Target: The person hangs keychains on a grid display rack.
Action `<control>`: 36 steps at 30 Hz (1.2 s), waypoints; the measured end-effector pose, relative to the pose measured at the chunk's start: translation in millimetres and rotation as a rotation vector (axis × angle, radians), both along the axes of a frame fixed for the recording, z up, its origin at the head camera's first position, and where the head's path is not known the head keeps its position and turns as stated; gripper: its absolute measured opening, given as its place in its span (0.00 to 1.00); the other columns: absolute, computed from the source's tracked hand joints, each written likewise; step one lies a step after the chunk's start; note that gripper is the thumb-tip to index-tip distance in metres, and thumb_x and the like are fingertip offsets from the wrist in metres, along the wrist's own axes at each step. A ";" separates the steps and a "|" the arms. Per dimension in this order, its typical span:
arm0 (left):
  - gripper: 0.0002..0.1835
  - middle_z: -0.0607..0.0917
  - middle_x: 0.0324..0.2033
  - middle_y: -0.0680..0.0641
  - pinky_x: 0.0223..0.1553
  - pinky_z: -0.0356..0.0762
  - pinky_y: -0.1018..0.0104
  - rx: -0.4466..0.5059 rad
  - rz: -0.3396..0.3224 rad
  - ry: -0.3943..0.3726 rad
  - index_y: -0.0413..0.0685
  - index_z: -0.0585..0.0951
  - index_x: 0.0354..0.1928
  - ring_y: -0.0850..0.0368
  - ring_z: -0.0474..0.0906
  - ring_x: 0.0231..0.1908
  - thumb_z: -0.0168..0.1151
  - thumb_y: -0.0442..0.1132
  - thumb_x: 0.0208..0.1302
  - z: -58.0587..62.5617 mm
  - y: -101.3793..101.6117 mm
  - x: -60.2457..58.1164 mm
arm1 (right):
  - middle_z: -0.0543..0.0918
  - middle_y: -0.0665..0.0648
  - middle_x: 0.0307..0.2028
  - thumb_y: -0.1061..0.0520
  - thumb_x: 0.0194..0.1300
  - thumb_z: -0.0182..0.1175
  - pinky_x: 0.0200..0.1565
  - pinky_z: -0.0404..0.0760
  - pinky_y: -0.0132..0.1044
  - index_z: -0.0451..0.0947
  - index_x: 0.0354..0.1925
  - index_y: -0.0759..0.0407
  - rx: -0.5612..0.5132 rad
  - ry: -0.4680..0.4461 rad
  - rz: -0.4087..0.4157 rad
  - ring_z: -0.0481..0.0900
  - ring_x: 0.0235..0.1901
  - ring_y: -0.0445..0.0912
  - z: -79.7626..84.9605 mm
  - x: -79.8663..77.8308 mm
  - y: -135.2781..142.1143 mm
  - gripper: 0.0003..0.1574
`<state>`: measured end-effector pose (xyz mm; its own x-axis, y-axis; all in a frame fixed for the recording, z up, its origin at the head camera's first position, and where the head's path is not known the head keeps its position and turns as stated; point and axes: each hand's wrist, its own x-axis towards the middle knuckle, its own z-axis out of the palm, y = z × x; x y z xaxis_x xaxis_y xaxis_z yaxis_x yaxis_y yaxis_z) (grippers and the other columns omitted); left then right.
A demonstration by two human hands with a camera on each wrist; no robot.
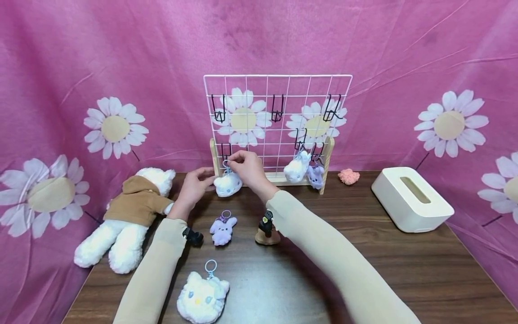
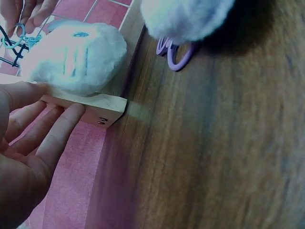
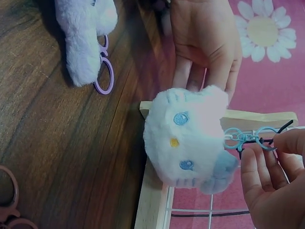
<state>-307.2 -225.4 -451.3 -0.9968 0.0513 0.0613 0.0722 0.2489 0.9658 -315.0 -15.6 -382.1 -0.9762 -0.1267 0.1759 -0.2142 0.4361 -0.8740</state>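
Two hands reach forward, right [image 1: 249, 171] pinching a blue ring [image 3: 259, 135], left [image 1: 194, 186] straight-fingered against wood [image 2: 106, 109].

1. Grid rack [image 1: 328, 154] stands at rear of table [image 1: 315, 279], before backdrop [image 1: 259, 36].
2. Rack, lower left: cat-head charm [image 1: 227, 185] in front; right hand [image 1: 249, 171] at its top, left hand [image 1: 196, 186] at rack's left foot.
3. Rack, lower right: hanging charm [image 1: 296, 169]; neighbouring charm [image 1: 315, 177] just right of it.
4. Right of rack: small bundle [image 1: 349, 177], then tissue box [image 1: 421, 216].
5. Left of rack: plush bear [image 1: 131, 207].
6. Before rack: rabbit charm [image 1: 221, 232]; partly hidden charm [image 1: 262, 238] to its right; front charm [image 1: 201, 306] nearest viewer.
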 end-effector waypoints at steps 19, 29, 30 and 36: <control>0.23 0.83 0.69 0.28 0.50 0.98 0.65 0.020 0.032 0.005 0.32 0.81 0.73 0.67 0.88 0.43 0.66 0.36 0.83 -3.2 -0.6 1.0 | 0.94 0.57 0.44 0.55 0.77 0.72 0.47 0.86 0.36 0.93 0.48 0.56 0.034 0.017 -0.045 0.86 0.45 0.49 -5.2 0.4 0.0 0.07; 0.24 0.82 0.70 0.27 0.51 0.98 0.62 0.049 0.020 -0.003 0.30 0.79 0.73 0.69 0.88 0.41 0.66 0.35 0.82 2.0 1.1 -1.4 | 0.94 0.56 0.42 0.56 0.75 0.72 0.45 0.84 0.35 0.92 0.46 0.56 0.091 0.063 0.013 0.85 0.41 0.48 -14.4 17.6 35.6 0.06; 0.24 0.82 0.70 0.28 0.50 0.98 0.64 0.050 0.020 -0.004 0.30 0.79 0.73 0.69 0.88 0.41 0.66 0.35 0.82 2.2 1.2 -1.3 | 0.94 0.56 0.42 0.55 0.76 0.72 0.44 0.84 0.35 0.92 0.47 0.56 0.096 0.057 0.020 0.85 0.41 0.47 -15.5 20.4 39.5 0.06; 0.24 0.82 0.71 0.27 0.47 0.97 0.71 0.051 0.016 -0.001 0.30 0.79 0.73 0.69 0.88 0.41 0.66 0.35 0.83 0.5 1.5 -0.9 | 0.95 0.59 0.46 0.57 0.75 0.74 0.50 0.90 0.37 0.91 0.52 0.61 0.120 0.009 0.071 0.88 0.44 0.48 -24.8 37.3 61.3 0.11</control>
